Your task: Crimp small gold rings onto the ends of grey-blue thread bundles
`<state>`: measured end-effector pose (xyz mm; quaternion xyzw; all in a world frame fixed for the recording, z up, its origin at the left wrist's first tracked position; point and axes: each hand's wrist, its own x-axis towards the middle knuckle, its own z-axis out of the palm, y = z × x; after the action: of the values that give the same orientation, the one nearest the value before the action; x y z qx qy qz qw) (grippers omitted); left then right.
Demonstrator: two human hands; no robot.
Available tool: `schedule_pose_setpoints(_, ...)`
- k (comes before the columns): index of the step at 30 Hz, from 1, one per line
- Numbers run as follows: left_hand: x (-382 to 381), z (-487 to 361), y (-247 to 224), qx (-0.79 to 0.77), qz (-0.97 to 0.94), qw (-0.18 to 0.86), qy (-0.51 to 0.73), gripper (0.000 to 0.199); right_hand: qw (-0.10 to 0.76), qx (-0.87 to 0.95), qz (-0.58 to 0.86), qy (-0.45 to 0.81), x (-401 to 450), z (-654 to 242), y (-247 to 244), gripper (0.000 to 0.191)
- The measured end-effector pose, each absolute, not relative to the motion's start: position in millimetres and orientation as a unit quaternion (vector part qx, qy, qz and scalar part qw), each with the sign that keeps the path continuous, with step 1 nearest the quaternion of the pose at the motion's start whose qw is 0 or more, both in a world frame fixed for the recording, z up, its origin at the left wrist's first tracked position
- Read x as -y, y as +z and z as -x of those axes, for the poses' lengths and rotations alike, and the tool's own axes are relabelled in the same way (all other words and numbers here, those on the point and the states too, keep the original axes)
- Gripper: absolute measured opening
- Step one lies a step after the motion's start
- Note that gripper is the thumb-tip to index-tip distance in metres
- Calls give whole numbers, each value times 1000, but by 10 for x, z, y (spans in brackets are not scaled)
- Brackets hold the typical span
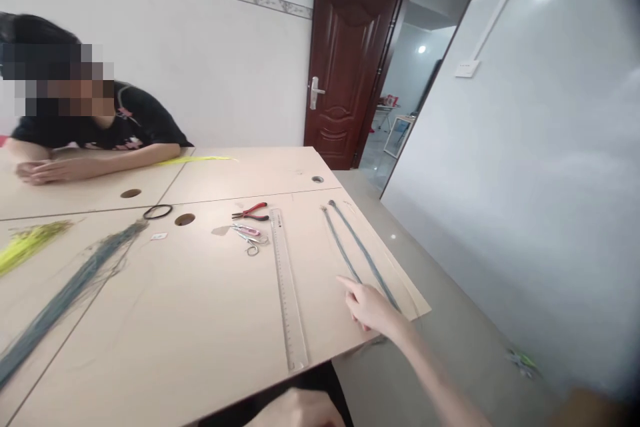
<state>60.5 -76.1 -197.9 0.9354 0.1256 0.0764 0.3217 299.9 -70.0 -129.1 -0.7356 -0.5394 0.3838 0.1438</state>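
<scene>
My right hand [369, 305] is over the table's right side, its index finger stretched out and the other fingers curled, with nothing visible in it. Under and beside it lie two thin grey-blue bundles of strands [367, 257], partly covered by the hand and wrist. A clear ruler [290, 293] rests to its left, pointing away from me. At the bottom edge, my left hand [300, 408] shows only its back, near my lap; its fingers are hidden. Beyond the ruler are red-handled pliers [256, 212], a pink-handled tool [247, 230] and small scissors [250, 243].
A thick grey-blue strand bundle [70, 300] and yellow strands [30, 245] lie at left, with a black ring [158, 212] nearby. Across the table [200, 320] a person [145, 117] leans on both forearms. A brown door [350, 60] stands open behind.
</scene>
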Motion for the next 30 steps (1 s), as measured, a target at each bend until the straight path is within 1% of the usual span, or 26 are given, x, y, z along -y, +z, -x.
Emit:
schedule_pose_setpoints(2, 733, -495, -1772, -226, -902, 324, 174, 23, 89, 549, 722, 411, 465, -3126, -1255, 34)
schedule_pose_setpoints(3, 710, -426, -1716, -287, -875, 315, 229, 24, 65, 551, 717, 421, 391, -3180, -1245, 34)
schedule_pose_setpoints(5, 645, -288, -1692, -379, -823, 279, 319, 23, 25, 555, 711, 432, 312, -3278, -1217, 33)
schedule_pose_setpoints(8, 542, -158, -1779, -457, -769, 235, 380, 21, -10, 566, 709, 420, 219, -3386, -1140, 32)
schedule_pose_setpoints(13, 486, -218, -1859, -516, -736, 213, 384, 17, -32, 602, 701, 380, -231, -3395, -1030, 31)
schedule_pose_setpoints(19, 521, -278, -1842, -508, -752, 182, 378, 18, -68, 600, 712, 359, -633, -3436, -963, 28)
schedule_pose_setpoints(25, 497, -287, -1911, -460, -791, 154, 371, 20, -44, 589, 729, 345, -915, -3363, -961, 29)
schedule_pose_setpoints(30, 453, -231, -1961, -420, -814, 175, 360, 25, -18, 580, 742, 337, -1112, -3293, -916, 30)
